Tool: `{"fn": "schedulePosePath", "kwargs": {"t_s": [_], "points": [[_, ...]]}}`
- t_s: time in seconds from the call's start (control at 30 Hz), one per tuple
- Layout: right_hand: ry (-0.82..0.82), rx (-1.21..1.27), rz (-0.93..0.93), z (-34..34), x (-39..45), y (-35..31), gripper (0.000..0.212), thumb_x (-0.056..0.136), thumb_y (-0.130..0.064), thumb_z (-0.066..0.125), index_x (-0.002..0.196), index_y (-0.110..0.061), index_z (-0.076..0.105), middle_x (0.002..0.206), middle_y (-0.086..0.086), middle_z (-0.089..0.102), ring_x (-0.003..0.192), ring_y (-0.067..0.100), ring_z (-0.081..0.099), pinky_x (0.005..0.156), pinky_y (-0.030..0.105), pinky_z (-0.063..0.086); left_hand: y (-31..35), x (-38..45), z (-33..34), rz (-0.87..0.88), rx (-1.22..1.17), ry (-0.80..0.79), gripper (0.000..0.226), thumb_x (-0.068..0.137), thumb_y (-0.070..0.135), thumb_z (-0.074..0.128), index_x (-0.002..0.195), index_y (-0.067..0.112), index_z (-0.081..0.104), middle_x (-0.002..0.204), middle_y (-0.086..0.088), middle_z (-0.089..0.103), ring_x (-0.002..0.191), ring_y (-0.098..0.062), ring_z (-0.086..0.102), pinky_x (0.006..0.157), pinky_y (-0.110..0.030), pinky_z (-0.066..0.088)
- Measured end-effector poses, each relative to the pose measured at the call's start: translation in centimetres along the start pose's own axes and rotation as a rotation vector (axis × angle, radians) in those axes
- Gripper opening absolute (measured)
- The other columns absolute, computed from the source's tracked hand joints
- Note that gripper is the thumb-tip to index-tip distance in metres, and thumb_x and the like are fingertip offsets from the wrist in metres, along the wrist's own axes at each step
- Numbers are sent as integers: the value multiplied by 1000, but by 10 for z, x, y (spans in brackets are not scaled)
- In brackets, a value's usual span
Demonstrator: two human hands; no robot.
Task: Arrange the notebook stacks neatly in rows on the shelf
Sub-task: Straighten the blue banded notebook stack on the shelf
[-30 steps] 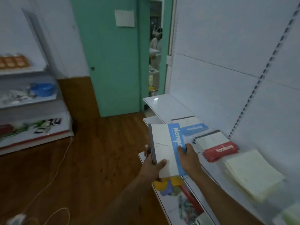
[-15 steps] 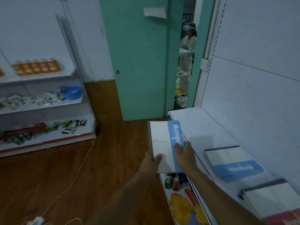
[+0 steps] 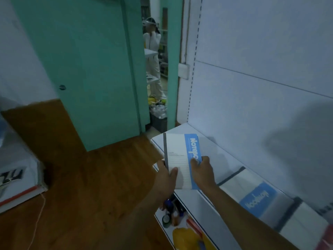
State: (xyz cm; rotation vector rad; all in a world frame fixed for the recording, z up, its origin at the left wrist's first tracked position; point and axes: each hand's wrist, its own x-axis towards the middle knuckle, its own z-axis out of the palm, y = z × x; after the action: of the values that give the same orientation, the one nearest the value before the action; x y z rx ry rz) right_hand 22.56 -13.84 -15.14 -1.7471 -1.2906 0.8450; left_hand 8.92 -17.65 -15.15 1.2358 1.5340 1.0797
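Fingers of both hands curl round the near end of a stack of notebooks [image 3: 182,159]: the left hand [image 3: 166,175] grips the spine side, thumb on the cover and the other fingers hidden beneath, while the right hand [image 3: 202,171] pinches the blue-banded edge, fingertips [image 3: 194,161] lying on the printed strip. The stack is held over the front edge of the white shelf [image 3: 212,150], at its far, bare end by the doorway; whether its underside already touches the board cannot be told. Its long axis runs away from the person, roughly along the shelf's length, with the grey spine toward the aisle and the blue band toward the back panel [image 3: 252,105]. The open stretch of shelf lies ahead of and to the right of the fingers, so the coming move looks like a short push forward and rightward, and the right hand, being on the shelf side, is the nearer one to guide it in. A second blue-banded stack [image 3: 252,192] already lies on the shelf closer to the person, turned the other way, its band facing the aisle side and its long axis across the shelf rather than along it. To match it in a row, the held stack probably needs a turn before release.
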Motion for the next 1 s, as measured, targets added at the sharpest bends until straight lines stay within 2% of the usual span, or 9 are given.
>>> {"fn": "schedulePosePath", "kwargs": {"t_s": [0.1, 0.17, 0.23, 0.33, 0.43, 0.53, 0.63, 0.7, 1.0], "points": [[153, 6, 105, -19, 21, 10, 24, 96, -32, 47, 103, -10, 42, 94, 9, 60, 72, 17, 55, 56, 27, 39, 6, 38, 23, 47, 113, -197, 26, 96, 22, 50, 112, 21, 29, 110, -3, 54, 84, -12, 58, 48, -24, 53], [254, -19, 185, -38, 25, 24, 25, 96, -30, 45, 108, -8, 41, 100, 12, 61, 74, 19, 55, 60, 27, 38, 8, 53, 44, 54, 163, -327, 27, 95, 19, 51, 113, 20, 31, 106, -1, 53, 80, -13, 59, 42, -26, 53], [341, -32, 263, -57, 22, 44, 32, 97, -29, 44, 117, -5, 40, 105, 13, 60, 80, 23, 57, 67, 28, 38, 10, 58, 68, 77, 208, -438, 32, 94, 17, 53, 121, 15, 35, 111, -5, 55, 83, -19, 61, 48, -33, 58], [425, -63, 382, -82, 10, 76, 26, 94, -24, 49, 111, -6, 42, 94, 8, 55, 70, 20, 49, 59, 28, 33, 9, 54, 104, 169, 360, -557, 41, 94, 17, 56, 130, 9, 39, 118, -14, 60, 97, -29, 63, 73, -45, 58], [485, -87, 453, -99, 0, 103, 19, 90, -17, 54, 105, -9, 45, 91, 5, 53, 65, 15, 49, 55, 24, 34, 5, 52, 134, 275, 550, -633, 39, 94, 21, 54, 129, 9, 41, 123, -13, 59, 107, -29, 60, 90, -40, 50], [498, -125, 523, -109, -4, 124, 14, 89, -19, 55, 96, -11, 45, 96, 9, 59, 61, 6, 48, 46, 21, 33, 4, 55, 158, 345, 690, -656, 40, 95, 26, 53, 130, 10, 41, 126, -12, 55, 114, -27, 55, 93, -36, 46], [446, -239, 552, -112, -6, 136, 27, 91, -26, 55, 104, -3, 51, 103, 15, 57, 81, 23, 58, 66, 30, 47, 1, 56, 172, 388, 844, -650, 38, 97, 30, 50, 128, 10, 42, 126, -9, 53, 114, -25, 53, 90, -35, 44], [421, -329, 529, -109, -8, 137, 35, 92, -31, 54, 111, -2, 50, 107, 15, 55, 92, 27, 57, 74, 31, 46, -3, 56, 177, 402, 934, -638, 37, 97, 32, 49, 126, 11, 43, 124, -9, 54, 111, -24, 54, 88, -36, 45], [460, -482, 520, -103, -16, 133, 43, 94, -33, 49, 128, -8, 39, 121, 12, 41, 104, 24, 50, 82, 31, 47, 0, 57, 185, 438, 1133, -651, 49, 94, 33, 54, 134, 12, 35, 130, -10, 47, 112, -27, 53, 85, -38, 48]]}}
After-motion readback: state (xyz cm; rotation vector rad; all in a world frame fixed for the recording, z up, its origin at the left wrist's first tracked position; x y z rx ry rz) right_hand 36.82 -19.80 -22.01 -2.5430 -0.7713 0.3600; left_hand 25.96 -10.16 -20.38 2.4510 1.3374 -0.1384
